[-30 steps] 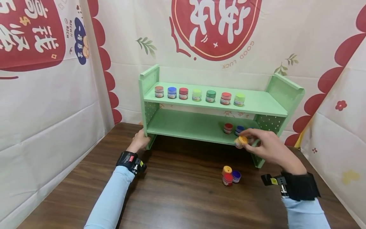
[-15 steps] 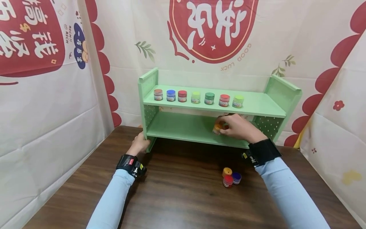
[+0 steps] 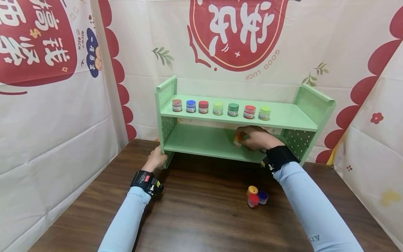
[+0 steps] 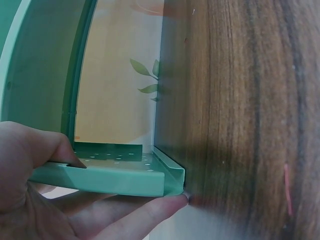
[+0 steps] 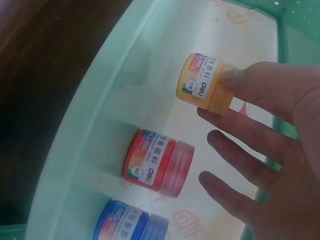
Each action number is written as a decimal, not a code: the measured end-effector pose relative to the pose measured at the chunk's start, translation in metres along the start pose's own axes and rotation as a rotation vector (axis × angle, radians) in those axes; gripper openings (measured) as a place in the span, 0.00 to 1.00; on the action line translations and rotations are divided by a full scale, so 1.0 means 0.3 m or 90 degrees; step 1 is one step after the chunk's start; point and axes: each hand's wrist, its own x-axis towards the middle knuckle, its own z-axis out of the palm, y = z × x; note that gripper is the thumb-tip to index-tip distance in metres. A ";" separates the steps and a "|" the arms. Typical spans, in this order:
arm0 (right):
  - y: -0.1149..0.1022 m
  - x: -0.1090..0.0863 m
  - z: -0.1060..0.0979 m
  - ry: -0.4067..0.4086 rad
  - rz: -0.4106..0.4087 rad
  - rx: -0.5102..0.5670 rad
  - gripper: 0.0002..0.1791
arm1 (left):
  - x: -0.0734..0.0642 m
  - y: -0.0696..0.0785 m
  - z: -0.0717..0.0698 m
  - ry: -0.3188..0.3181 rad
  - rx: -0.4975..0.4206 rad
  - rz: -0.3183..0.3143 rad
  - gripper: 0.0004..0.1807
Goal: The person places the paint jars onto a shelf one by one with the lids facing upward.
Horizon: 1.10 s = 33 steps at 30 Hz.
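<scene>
My right hand reaches into the lower level of the green shelf. Between thumb and forefinger it pinches the lid of a yellow paint jar, upright; whether its base touches the board I cannot tell. Beside it in the right wrist view stand a red paint jar and a blue paint jar, both mostly hidden by the hand in the head view. At the shelf's left end my left hand grips the lower part of the side panel, thumb on one face and fingers under the other.
Along the upper level stands a row of several paint jars, from a brown one to a light green one. On the dark wooden table an orange jar, a red jar and a blue jar sit together.
My right hand has carried the yellow jar from in front of the shelf's right part, leftward and inward onto the lower level. My left hand keeps its grip on the panel.
</scene>
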 end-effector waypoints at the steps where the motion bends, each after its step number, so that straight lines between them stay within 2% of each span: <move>1: 0.000 0.005 0.000 -0.010 0.013 0.010 0.18 | 0.000 -0.001 0.002 -0.003 -0.003 -0.002 0.20; 3: -0.001 0.012 -0.001 -0.027 0.028 0.016 0.20 | 0.000 -0.001 0.006 -0.004 -0.003 -0.005 0.21; 9: -0.001 0.022 0.002 -0.047 0.046 -0.026 0.19 | 0.003 -0.006 0.008 -0.002 0.002 0.001 0.22; 16: 0.006 0.038 0.013 -0.047 0.057 -0.022 0.20 | 0.005 -0.007 0.003 -0.006 -0.016 -0.011 0.21; 20: 0.011 0.043 0.018 -0.033 0.043 -0.036 0.19 | 0.006 -0.004 0.002 -0.004 -0.018 -0.015 0.23; 24: 0.017 0.031 0.026 0.011 0.010 -0.074 0.22 | 0.007 -0.002 0.003 -0.009 -0.020 -0.019 0.22; 27: 0.015 -0.003 0.035 0.059 -0.012 -0.097 0.26 | 0.007 -0.003 0.003 -0.011 -0.025 -0.015 0.21; 30: 0.006 -0.060 0.051 0.115 -0.020 -0.118 0.29 | 0.007 -0.002 0.001 -0.011 -0.032 -0.011 0.21; 33: -0.003 -0.140 0.082 0.197 -0.053 -0.166 0.27 | 0.007 0.001 -0.002 -0.012 -0.033 -0.015 0.21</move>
